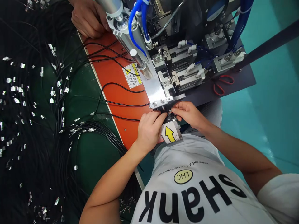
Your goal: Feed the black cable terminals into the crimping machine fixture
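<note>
Surroundings: machine w/ upright cylinder and blue hoses sits on orange board. Its front end is just past the fingertips, close over the work spot. Arrow label is on the wearer's side of that spot, next to L hand. Warning label on board, L of machine. Red handles on dark base, R side, well apart from hands. Green mat at far L, w/ cable bundle and many loose metal-tipped leads. Co-worker's hand by far L edge of board, nr. cylinder.

Location: black cable crosses board from mat and runs in under L hand; its end is hidden there.

Grip: L fingers bent, thumb reaching twd. machine front; closure on cable can't be told, view blocked by hand. R hand: thumb & index drawn close at small metal bit; whether clamped on it, can't tell.
</note>
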`<state>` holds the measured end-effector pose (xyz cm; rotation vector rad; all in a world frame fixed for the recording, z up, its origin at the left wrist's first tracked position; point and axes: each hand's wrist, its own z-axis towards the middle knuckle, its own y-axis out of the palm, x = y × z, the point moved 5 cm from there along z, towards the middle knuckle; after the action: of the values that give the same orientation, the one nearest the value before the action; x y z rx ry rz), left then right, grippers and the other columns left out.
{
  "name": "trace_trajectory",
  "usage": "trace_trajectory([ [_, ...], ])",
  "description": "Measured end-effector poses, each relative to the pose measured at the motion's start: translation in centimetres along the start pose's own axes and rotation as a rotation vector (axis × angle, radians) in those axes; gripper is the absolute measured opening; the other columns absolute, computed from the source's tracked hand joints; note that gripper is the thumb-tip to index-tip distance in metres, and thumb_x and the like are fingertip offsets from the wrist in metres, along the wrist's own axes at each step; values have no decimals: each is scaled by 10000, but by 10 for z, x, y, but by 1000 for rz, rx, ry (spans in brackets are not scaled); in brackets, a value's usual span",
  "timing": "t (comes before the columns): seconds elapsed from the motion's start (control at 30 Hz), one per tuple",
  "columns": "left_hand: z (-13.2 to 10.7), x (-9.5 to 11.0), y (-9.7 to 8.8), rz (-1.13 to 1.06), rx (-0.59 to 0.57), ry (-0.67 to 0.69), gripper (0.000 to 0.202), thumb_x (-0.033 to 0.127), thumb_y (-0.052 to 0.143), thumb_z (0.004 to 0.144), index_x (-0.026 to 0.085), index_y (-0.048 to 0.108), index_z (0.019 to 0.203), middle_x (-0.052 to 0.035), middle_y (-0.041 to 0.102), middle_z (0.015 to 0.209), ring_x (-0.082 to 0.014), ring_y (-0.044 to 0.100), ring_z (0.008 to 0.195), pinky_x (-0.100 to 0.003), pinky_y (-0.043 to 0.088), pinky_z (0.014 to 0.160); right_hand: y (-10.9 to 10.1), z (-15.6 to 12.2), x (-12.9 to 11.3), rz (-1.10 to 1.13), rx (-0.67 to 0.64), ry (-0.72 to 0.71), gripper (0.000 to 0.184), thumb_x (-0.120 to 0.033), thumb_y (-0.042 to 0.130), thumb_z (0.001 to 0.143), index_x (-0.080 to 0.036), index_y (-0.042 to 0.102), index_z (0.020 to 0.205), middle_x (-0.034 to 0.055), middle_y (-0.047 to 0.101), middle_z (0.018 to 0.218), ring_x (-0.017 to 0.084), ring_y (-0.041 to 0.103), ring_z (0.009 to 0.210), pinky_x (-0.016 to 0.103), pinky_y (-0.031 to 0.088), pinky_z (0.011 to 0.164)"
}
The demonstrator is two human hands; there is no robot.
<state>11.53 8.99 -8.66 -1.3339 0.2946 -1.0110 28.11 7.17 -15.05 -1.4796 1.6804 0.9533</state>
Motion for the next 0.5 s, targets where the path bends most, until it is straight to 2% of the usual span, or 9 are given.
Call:
trace_trajectory([
  [0.1,-1,3,-3,107,-1,-36,303,180,487,953,217,647,1207,-129,624,974,-254,532,920,-400,397,787,1,-1,0,37,-11,12,197,-348,657,858,-160,633,804,-33,565,617,80,472,475,247,358,510],
  [0.2,-2,4,-1,-5,-55,-34,341,151,435,958,162,612,1249,-126,598,952,-229,523,888,-353,434,745,2,-4,-3,66,-30,4,213,-362,666,853,-163,625,790,-51,535,588,79,471,488,247,380,548],
  [0.3,-2,1,-2,-106,-55,-37,355,120,395,957,161,612,1235,-105,593,955,-203,535,891,-318,461,759,1,-8,-6,93,-25,-4,228,-381,672,849,-166,625,792,-45,562,635,74,482,507,248,402,581],
  [0.4,-1,1,-2,-83,-78,-35,358,143,384,967,187,622,1232,-87,588,916,-196,534,854,-310,454,740,0,-10,-6,96,-5,-8,229,-391,678,842,-169,631,811,-32,598,692,74,499,523,248,411,582],
  [0.5,0,3,1,-62,-118,-48,357,169,384,974,190,618,1243,-91,592,928,-201,538,858,-314,452,742,2,-9,-5,112,10,-16,188,-341,701,816,-169,626,809,-51,562,636,73,483,508,240,391,552],
])
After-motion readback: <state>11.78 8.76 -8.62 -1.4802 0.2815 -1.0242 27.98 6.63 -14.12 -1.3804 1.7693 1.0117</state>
